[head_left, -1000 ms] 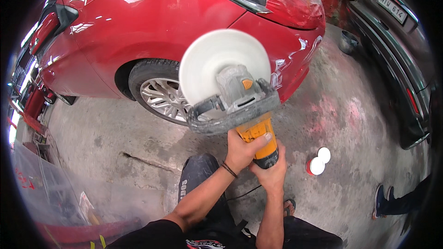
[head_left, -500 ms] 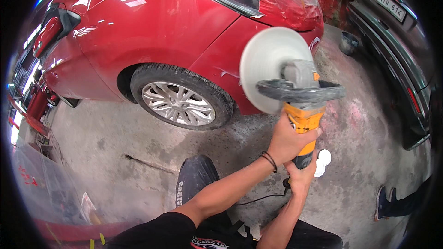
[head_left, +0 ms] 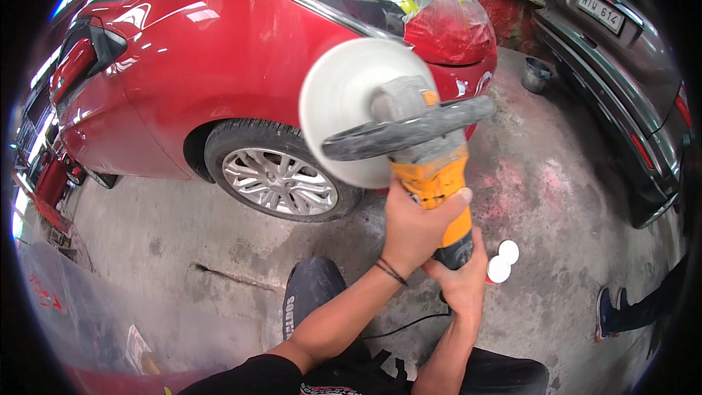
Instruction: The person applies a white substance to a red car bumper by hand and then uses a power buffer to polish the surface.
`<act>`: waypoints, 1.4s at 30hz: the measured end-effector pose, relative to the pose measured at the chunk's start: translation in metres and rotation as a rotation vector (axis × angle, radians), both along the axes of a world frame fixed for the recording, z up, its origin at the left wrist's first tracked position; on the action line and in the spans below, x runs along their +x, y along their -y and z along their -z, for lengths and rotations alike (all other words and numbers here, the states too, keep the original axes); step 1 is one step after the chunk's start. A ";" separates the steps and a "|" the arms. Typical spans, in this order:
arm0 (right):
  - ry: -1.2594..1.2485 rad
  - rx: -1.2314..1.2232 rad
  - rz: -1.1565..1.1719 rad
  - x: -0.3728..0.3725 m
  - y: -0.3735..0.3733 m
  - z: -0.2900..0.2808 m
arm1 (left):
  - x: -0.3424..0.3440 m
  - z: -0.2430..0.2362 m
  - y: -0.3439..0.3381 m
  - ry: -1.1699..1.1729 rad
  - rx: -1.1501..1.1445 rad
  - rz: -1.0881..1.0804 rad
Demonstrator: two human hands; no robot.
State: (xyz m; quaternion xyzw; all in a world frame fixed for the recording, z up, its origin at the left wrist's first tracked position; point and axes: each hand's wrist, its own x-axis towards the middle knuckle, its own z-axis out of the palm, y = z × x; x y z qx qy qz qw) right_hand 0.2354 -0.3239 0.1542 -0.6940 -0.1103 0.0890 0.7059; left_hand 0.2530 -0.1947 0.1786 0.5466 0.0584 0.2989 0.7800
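My left hand (head_left: 418, 223) wraps round the orange body of a dusty polisher (head_left: 431, 175). Lower down, my right hand (head_left: 461, 274) grips its black rear end, from which a cord hangs. The polisher's round white pad (head_left: 340, 95) looks blurred and overlaps the front fender of the red car (head_left: 197, 73) in view; I cannot tell whether they touch. A black loop handle (head_left: 373, 135) crosses the tool's head. Above it, the car's headlight (head_left: 344, 4) has crumpled clear film and yellow tape beside it.
A dark car (head_left: 607, 66) stands at the right, near a bucket (head_left: 536, 77). A round tin (head_left: 499, 269) and a white disc (head_left: 509, 251) lie on the stained floor. Another person's shoe (head_left: 605, 311) is at lower right, plastic sheeting (head_left: 73, 322) at lower left, the car's wheel (head_left: 270, 179) ahead.
The polisher and both hands moved right along the car, then back to the left over the last half second. The loop handle now slants up to the right.
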 end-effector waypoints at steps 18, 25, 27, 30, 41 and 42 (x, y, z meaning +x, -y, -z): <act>-0.157 0.079 0.212 0.028 0.049 0.050 | 0.064 0.031 0.057 -0.273 0.211 0.144; -0.053 0.020 0.054 0.014 0.012 0.028 | 0.025 0.023 0.015 -0.042 0.089 0.000; 0.021 -0.022 0.024 0.009 -0.004 0.017 | 0.012 0.012 -0.004 0.005 0.052 -0.006; 0.076 0.012 0.003 0.001 -0.032 0.023 | -0.004 0.012 -0.035 -0.006 0.095 -0.016; 0.151 -0.166 0.014 -0.022 -0.056 0.155 | -0.053 0.128 -0.067 -0.083 0.062 0.048; 0.153 -0.181 0.017 -0.023 -0.057 0.157 | -0.054 0.130 -0.067 -0.075 0.042 0.056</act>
